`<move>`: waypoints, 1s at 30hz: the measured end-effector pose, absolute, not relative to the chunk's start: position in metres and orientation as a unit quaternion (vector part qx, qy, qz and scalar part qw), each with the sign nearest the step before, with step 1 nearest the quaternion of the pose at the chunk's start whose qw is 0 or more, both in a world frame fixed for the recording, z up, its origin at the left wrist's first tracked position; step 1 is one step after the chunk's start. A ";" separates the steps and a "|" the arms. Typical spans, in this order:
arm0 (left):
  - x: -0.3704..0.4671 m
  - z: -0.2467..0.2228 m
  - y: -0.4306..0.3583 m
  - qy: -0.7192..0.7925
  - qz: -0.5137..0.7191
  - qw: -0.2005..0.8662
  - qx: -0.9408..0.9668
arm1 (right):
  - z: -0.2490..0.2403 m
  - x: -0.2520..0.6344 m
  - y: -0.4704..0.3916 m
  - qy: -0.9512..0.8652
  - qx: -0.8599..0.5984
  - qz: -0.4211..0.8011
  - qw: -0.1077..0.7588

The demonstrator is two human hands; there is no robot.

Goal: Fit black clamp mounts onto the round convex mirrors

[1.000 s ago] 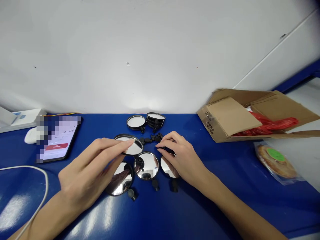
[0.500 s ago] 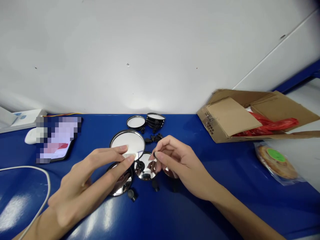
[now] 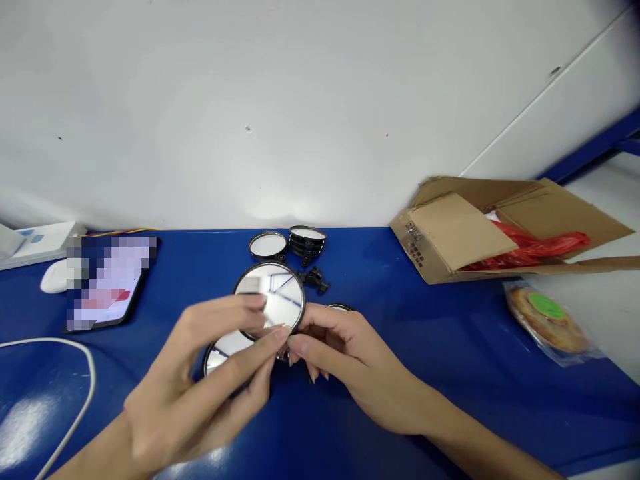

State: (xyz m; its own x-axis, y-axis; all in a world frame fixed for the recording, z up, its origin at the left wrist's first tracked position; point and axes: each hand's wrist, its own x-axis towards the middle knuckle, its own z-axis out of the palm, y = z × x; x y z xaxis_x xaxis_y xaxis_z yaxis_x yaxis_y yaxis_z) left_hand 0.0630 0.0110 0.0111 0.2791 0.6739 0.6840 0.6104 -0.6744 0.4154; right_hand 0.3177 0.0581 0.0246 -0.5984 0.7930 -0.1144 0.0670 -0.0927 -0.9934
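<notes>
A round black-rimmed mirror [image 3: 280,297] is held up over the table by my left hand [image 3: 200,373], whose fingers lie across its face and lower edge. My right hand [image 3: 350,360] is closed in a pinch at the mirror's lower right rim; what its fingertips hold is hidden. Under my left hand a second mirror [image 3: 220,350] lies partly covered. Behind the held mirror are a single round mirror [image 3: 268,245], a stack of mirrors [image 3: 307,240] and small black clamp parts [image 3: 316,279]. Another mirror's edge [image 3: 341,307] shows behind my right hand.
An open cardboard box [image 3: 450,233] with a red plastic bag [image 3: 540,245] stands at the right, near a wrapped round pastry [image 3: 550,320]. A phone [image 3: 117,280], white mouse [image 3: 56,275] and white cable [image 3: 90,373] are at the left. A white wall rises behind the blue table [image 3: 400,287].
The held mirror has moved right and tilted, now showing reflections. My right hand has come down to its lower rim, and my left hand has shifted right with it.
</notes>
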 end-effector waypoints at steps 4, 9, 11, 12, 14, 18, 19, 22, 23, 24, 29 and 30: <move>0.075 0.009 0.019 0.466 0.523 0.132 0.701 | 0.028 0.323 0.057 -0.714 -0.392 0.508 0.281; 0.072 0.012 0.026 0.506 0.481 0.400 0.594 | 0.020 0.325 0.056 -0.782 -0.374 0.410 0.285; 0.069 0.015 0.030 0.504 0.470 0.441 0.576 | 0.015 0.325 0.058 -0.776 -0.375 0.401 0.312; 0.069 0.016 0.032 0.503 0.480 0.438 0.569 | 0.013 0.325 0.060 -0.763 -0.383 0.406 0.325; 0.068 0.017 0.035 0.499 0.501 0.426 0.565 | 0.011 0.325 0.062 -0.725 -0.411 0.433 0.344; 0.069 0.018 0.037 0.491 0.517 0.439 0.546 | 0.013 0.326 0.063 -0.654 -0.442 0.493 0.368; 0.070 0.019 0.036 0.490 0.522 0.444 0.538 | 0.014 0.327 0.062 -0.646 -0.442 0.499 0.372; 0.073 0.021 0.030 0.512 0.522 0.459 0.504 | 0.016 0.327 0.062 -0.631 -0.449 0.498 0.391; 0.075 0.023 0.028 0.525 0.518 0.463 0.492 | 0.017 0.327 0.062 -0.626 -0.452 0.494 0.399; 0.077 0.024 0.026 0.535 0.515 0.466 0.481 | 0.017 0.326 0.062 -0.623 -0.452 0.492 0.407; 0.085 0.030 0.017 0.551 0.502 0.491 0.452 | 0.019 0.325 0.062 -0.610 -0.425 0.524 0.415; 0.086 0.030 0.017 0.553 0.498 0.496 0.447 | 0.019 0.325 0.062 -0.605 -0.420 0.532 0.416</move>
State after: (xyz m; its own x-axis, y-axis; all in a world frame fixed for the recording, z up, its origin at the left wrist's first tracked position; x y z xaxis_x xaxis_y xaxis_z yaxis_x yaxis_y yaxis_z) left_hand 0.0857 0.0165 0.0305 -0.1085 0.9888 -0.1025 0.0013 0.1032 0.9947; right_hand 0.3250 0.0624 0.0194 -0.2997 0.9524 0.0567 0.0659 0.0799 -0.9946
